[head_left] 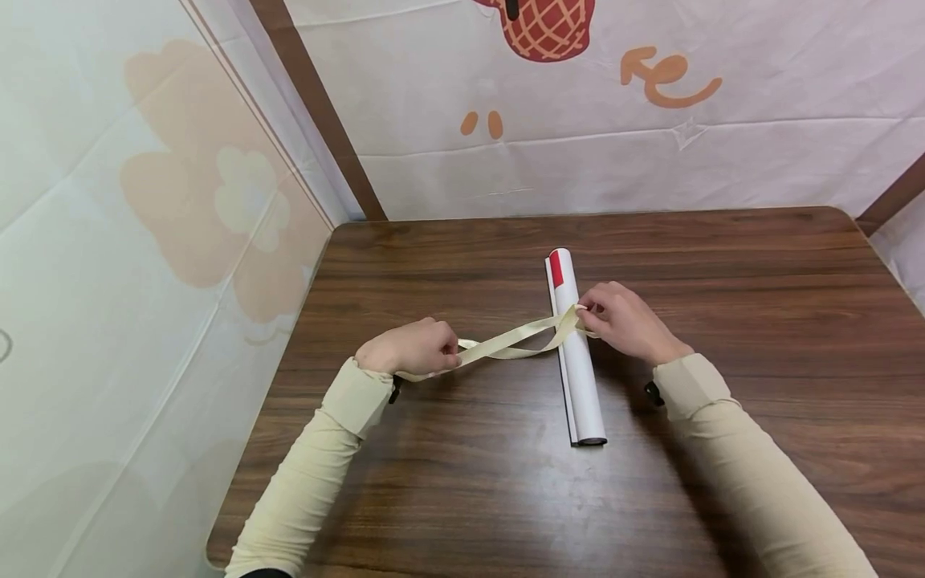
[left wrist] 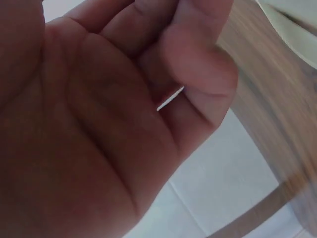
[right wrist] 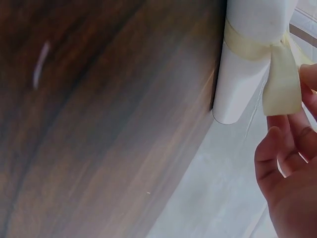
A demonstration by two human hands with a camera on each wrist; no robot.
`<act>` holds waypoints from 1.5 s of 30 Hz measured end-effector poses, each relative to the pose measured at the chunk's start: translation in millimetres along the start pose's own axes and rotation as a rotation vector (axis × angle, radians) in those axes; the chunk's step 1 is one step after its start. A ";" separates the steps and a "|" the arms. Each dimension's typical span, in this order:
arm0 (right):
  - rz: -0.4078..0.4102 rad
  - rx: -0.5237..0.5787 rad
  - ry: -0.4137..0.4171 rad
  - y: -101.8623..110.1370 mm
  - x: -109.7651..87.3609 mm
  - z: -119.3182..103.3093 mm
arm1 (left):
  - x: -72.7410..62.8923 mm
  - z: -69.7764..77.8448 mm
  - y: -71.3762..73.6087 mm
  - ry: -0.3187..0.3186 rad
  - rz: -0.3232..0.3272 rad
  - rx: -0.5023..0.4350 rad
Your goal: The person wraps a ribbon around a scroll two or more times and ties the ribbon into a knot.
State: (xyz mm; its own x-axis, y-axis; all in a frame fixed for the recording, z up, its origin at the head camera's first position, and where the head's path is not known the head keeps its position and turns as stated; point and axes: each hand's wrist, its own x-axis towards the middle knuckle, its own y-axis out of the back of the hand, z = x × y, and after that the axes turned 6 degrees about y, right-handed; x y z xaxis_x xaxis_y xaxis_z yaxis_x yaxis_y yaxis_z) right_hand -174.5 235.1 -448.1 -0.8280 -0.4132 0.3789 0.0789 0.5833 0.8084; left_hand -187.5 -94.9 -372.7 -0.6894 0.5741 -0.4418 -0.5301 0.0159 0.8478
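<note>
A white paper roll (head_left: 578, 365) with a red patch near its far end lies on the table. A cream ribbon (head_left: 516, 333) is wrapped around its middle, as the right wrist view shows, and long strands stretch leftward. My left hand (head_left: 415, 347) is left of the roll, fingers curled, pinching the ribbon strands; in the left wrist view the grip itself is hidden behind the thumb. At the roll's right side my right hand (head_left: 625, 321) pinches the ribbon close to where it crosses. A ribbon tail (right wrist: 282, 84) hangs beside those fingers in the right wrist view.
The brown wooden table (head_left: 448, 474) has rounded corners. A pale printed cloth (head_left: 592, 168) hangs behind its far edge, and another patterned cloth (head_left: 144, 337) stands along the left side.
</note>
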 end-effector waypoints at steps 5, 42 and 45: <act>-0.008 -0.010 -0.003 4.9 1.8 1.6 | -1.4 6.0 -4.0 -0.101 -0.051 -0.020; -0.076 0.004 -0.026 11.0 3.8 0.3 | 8.5 94.8 -70.0 -0.262 -0.409 -0.640; -0.078 0.007 -0.025 11.7 4.3 -0.6 | 12.1 103.1 -74.7 -0.270 -0.420 -0.659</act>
State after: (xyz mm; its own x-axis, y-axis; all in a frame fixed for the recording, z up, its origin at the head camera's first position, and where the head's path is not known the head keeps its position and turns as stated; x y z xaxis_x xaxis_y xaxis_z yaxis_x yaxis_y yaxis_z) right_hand -176.8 239.7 -436.7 -0.8453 -0.4396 0.3036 0.0100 0.5551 0.8317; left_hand -105.3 -4.7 -411.1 -0.2717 0.8058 -0.5261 -0.9558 -0.1623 0.2450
